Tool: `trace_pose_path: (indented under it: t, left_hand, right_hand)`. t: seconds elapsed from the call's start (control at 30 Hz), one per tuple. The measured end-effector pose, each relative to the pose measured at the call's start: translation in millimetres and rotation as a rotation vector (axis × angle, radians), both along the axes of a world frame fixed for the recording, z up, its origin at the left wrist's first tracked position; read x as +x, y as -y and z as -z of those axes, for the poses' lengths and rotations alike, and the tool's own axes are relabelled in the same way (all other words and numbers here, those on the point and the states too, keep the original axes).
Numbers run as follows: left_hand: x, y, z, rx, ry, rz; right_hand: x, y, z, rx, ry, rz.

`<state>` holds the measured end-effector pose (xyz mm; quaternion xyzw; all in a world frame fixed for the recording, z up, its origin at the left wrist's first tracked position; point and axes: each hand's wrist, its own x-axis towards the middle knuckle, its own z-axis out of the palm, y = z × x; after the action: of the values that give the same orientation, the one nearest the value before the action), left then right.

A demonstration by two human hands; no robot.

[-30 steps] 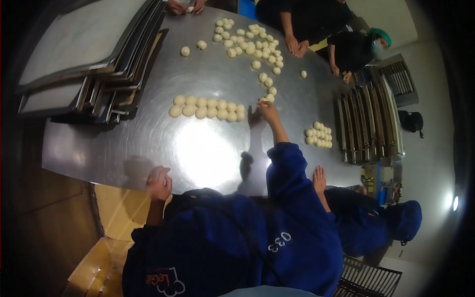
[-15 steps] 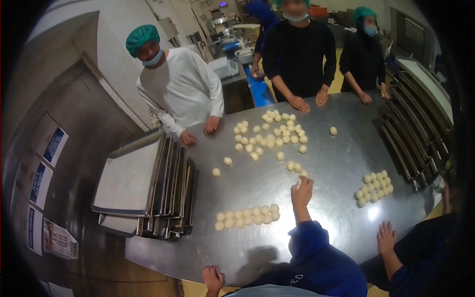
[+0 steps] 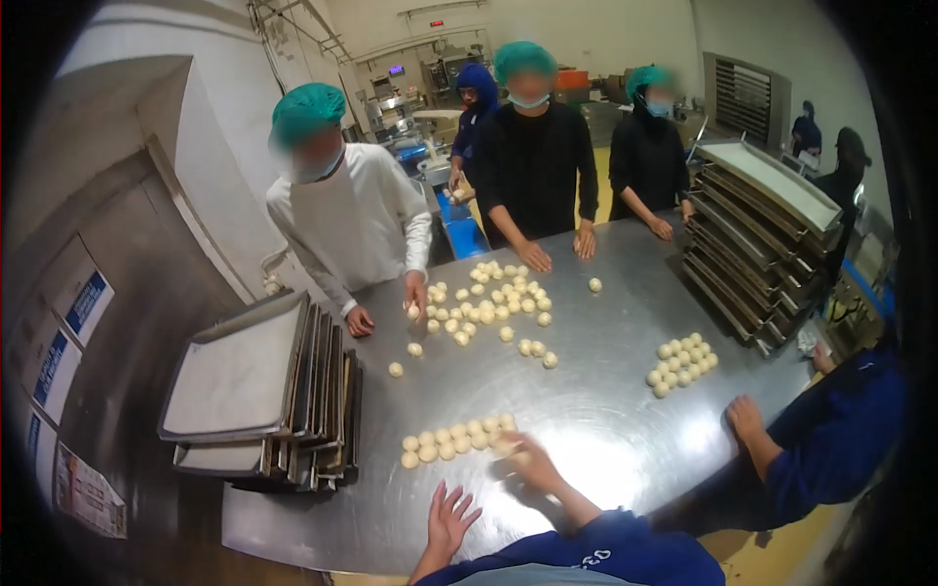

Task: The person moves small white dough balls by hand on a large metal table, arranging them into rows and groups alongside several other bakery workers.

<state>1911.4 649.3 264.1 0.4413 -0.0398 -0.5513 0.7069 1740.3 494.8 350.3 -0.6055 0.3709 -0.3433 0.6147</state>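
Two rows of pale dough balls (image 3: pixel 447 449) lie side by side on the steel table (image 3: pixel 381 518) in front of me. My right hand (image 3: pixel 531 466) is at the right end of these rows, fingers bent downward and smeared by motion. It covers the last balls, and whether a dough ball is in its fingers cannot be made out. My left hand (image 3: pixel 449 520) is raised over the table's near edge, palm up, fingers spread and holding nothing. Farther off lies a loose scatter of dough balls (image 3: pixel 487 315), with a few single ones nearer me.
Stacked trays (image 3: pixel 244 371) stand on the left, more trays (image 3: pixel 762 234) at the far right. A block of dough balls (image 3: pixel 681 366) sits right of me, near a co-worker's hand (image 3: pixel 747 422). Across the table, a person in white (image 3: pixel 357 215) holds a dough ball; others stand alongside.
My right hand has come back from the scattered balls to the rows' right end. My left hand has lifted off the table edge, fingers spreading. The person in white has picked up a ball.
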Motion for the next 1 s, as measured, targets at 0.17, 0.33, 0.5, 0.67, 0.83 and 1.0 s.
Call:
trace_pose_path:
  t: [0.17, 0.33, 0.5, 0.67, 0.83, 1.0]
  left_hand:
    - [37, -4, 43, -0.088, -0.319, 0.019]
    - [73, -73, 59, -0.021, -0.377, 0.064]
    - [78, -97, 59, 0.055, 0.07, 0.073]
    - [92, -91, 73, 0.212, 1.118, 0.126]
    - [64, -94, 78, 0.002, 1.655, 0.386]
    - [120, -90, 65, -0.096, 1.861, 0.4]
  right_hand:
    - [34, -73, 55, -0.196, -0.017, -0.185]
    - [1, -86, 59, 0.316, 0.044, 0.017]
    - [-18, -96, 90, 0.616, 0.251, 0.184]
    - [0, -99, 101, 0.091, -0.106, 0.294]
    - [-2, -125, 148, -0.67, -0.671, -0.046]
    - [-25, -99, 144, -0.868, -1.049, 0.305]
